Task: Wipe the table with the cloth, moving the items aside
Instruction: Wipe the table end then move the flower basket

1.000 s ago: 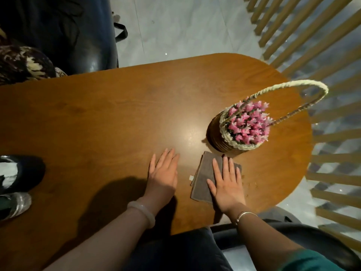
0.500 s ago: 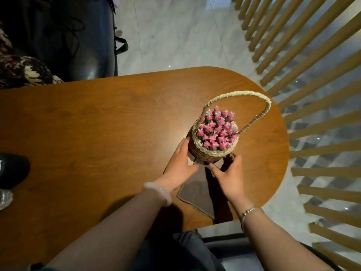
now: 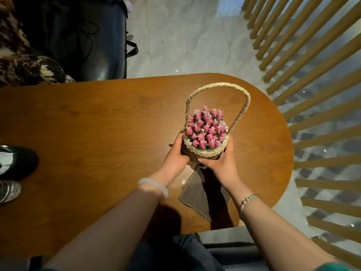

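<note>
You've got your left hand (image 3: 175,154) and right hand (image 3: 221,163) with fingers wrapped round the flower basket (image 3: 197,152). The cloth (image 3: 195,196) lies untouched on the worktop (image 3: 97,124), just on your side of the basket. I'd say the wiping's all left to do.

An oval brown wooden counter (image 3: 93,130) stands on a glossy pale tiled floor (image 3: 185,36). Light wooden slats (image 3: 304,61) fan along the right side. A dark leather chair (image 3: 91,47) sits beyond the far edge, patterned fabric (image 3: 27,69) beside it.
</note>
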The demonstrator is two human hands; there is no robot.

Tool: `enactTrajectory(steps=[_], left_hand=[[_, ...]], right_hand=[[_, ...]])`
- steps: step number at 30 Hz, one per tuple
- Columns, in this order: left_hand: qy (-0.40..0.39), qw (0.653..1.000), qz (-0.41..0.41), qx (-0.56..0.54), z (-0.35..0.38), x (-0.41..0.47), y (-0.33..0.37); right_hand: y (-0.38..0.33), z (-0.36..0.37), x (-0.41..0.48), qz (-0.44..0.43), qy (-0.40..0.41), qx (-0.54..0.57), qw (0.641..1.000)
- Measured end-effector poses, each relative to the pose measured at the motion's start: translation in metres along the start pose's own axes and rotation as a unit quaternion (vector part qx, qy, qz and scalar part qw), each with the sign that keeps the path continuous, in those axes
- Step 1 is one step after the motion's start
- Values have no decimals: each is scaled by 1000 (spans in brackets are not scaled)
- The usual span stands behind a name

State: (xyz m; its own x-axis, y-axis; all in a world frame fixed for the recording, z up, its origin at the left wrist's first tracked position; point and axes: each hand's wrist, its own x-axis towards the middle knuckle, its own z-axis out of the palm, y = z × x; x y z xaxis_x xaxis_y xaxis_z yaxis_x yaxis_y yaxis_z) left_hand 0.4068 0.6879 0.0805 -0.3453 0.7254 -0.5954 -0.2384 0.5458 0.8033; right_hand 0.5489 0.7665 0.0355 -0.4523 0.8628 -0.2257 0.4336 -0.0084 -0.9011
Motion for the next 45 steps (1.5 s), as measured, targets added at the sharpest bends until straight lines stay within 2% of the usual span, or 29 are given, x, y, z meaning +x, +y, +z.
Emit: enactTrajectory(steps=[4, 9, 14, 17, 25, 33, 41, 45], left_hand=[[64, 997, 5, -32, -43, -14, 0], [139, 985, 11, -101, -119, -31, -11], [210, 970, 28, -121, -192, -58, -30], [241, 964, 18, -115, -230, -69, -45], [270, 955, -26, -123, -288, -82, -84], [243, 961, 0, -135, -301, -79, -91], [249, 960, 17, -126, -318, -75, -92], [235, 966, 5, -106, -326, -73, -98]], right_hand=[[-28, 44, 1, -18, -32, -7, 999], [-64, 117, -7, -46, -116, 6, 992], [-97, 196, -22, -61, -184, 25, 981], [-110, 235, -30, -63, -196, 30, 978], [-124, 291, -52, -62, -205, 40, 976], [-124, 303, -56, -27, -210, 24, 977], [-133, 318, -57, 0, -233, 33, 972], [-138, 322, -59, 5, -240, 21, 971]])
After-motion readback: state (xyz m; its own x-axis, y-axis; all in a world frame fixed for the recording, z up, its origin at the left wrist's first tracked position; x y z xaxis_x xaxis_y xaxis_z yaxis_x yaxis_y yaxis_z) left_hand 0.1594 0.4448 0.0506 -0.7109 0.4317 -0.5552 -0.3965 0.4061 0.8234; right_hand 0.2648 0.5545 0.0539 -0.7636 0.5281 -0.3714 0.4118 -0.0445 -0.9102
